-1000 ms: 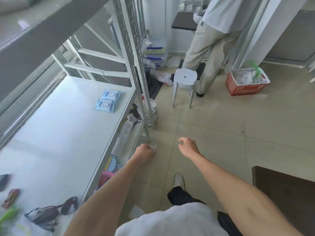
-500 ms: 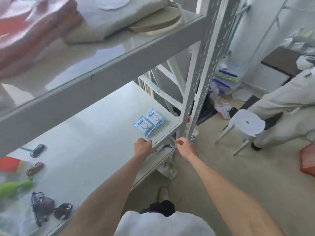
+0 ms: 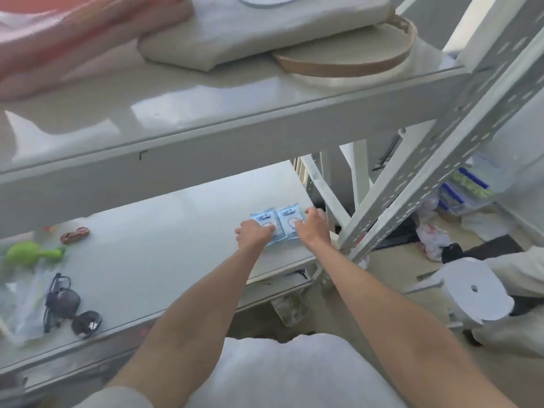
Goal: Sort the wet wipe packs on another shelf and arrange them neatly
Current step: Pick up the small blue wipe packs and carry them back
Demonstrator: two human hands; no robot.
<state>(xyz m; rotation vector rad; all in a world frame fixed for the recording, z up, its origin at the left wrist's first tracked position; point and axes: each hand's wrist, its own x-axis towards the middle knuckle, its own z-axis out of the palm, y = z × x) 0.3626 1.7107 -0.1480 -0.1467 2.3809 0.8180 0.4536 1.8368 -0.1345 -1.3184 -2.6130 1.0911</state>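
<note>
Hands, left (image 3: pixel 253 232) and right (image 3: pixel 312 228), each grasp one of two wet wipe packs (image 3: pixel 266 219) lying side by side.

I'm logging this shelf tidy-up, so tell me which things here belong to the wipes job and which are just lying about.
Job: two blue wet wipe packs side by side, left hand and right hand on them, middle shelf.

Lying about: sunglasses, green toy, toy car, white stool.

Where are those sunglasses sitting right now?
The sunglasses lie low on the left of the head view, near the front edge of the white shelf, below the green toy and far left of the wet wipe packs.
</note>
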